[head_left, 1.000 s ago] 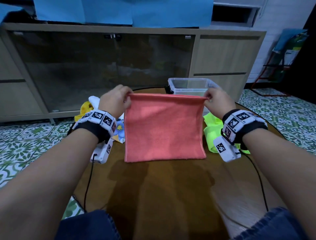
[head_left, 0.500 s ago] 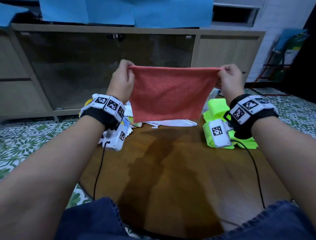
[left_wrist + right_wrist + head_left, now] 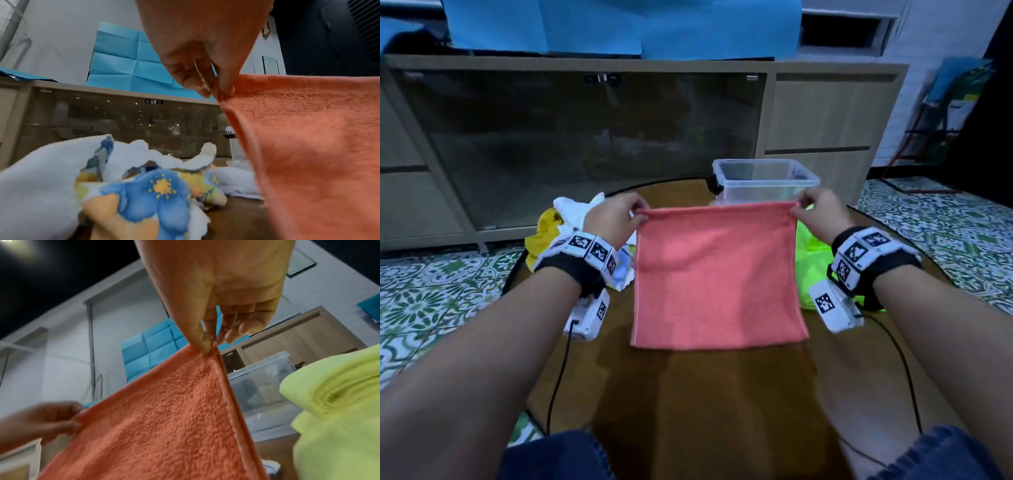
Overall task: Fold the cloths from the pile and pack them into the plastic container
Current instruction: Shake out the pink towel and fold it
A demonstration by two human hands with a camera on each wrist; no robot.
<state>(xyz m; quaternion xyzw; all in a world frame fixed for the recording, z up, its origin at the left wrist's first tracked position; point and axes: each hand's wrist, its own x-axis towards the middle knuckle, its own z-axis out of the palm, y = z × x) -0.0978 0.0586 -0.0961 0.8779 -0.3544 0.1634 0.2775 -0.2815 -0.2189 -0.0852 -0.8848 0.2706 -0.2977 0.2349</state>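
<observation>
An orange cloth (image 3: 717,277) hangs stretched between my hands above the round wooden table (image 3: 722,404). My left hand (image 3: 619,219) pinches its top left corner (image 3: 223,91) between thumb and fingers. My right hand (image 3: 816,214) pinches the top right corner (image 3: 209,350). A clear plastic container (image 3: 765,180) stands just behind the cloth, empty as far as I can see. The pile of cloths (image 3: 571,222), white, yellow and flowered (image 3: 152,193), lies left of the orange cloth. A neon green cloth (image 3: 811,253) lies to the right, folded in layers (image 3: 333,394).
A long wooden cabinet with dark glass doors (image 3: 592,144) stands behind the table. Patterned floor tiles (image 3: 431,298) surround it. Black cables (image 3: 558,377) run from my wrist cameras over the near table edge. My knees in jeans (image 3: 551,455) sit at the front.
The orange cloth was lifted high half a second ago. Both hands have since lowered it again, so its top edge sits level with the container and its lower edge nears the table.
</observation>
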